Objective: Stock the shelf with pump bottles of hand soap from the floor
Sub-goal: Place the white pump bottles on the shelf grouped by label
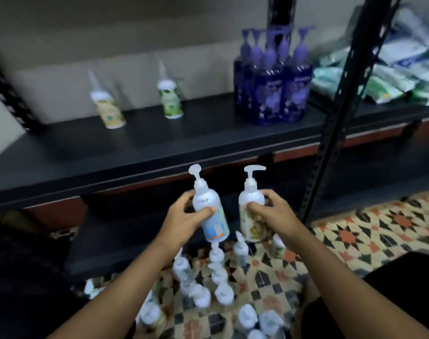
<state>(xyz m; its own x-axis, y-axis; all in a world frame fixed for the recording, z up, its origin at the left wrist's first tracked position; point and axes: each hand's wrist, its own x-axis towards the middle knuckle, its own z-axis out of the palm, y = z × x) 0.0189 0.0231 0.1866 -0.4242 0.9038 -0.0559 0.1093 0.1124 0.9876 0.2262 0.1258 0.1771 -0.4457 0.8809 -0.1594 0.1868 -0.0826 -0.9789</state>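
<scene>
Fingers [205,212] of the left hand [181,217] curled round a tilted blue-label bottle [214,226]. The right hand [273,211] gripped an upright yellow-label bottle [251,226]. Both were just below the shelf [159,148] front edge. On the shelf stood two white bottles [108,111] and purple bottles [272,94]; below it, floor bottles [218,277] crowded.

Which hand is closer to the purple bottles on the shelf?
Right. The right hand is almost directly below the purple bottles; the left hand is farther off, lower-left.

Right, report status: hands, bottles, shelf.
Left hand grips blue-label bottle, right hand grips yellow-label bottle. Both held short of shelf, not yet placed. Purple bottles stand right on shelf, two white bottles left; gap between.
</scene>
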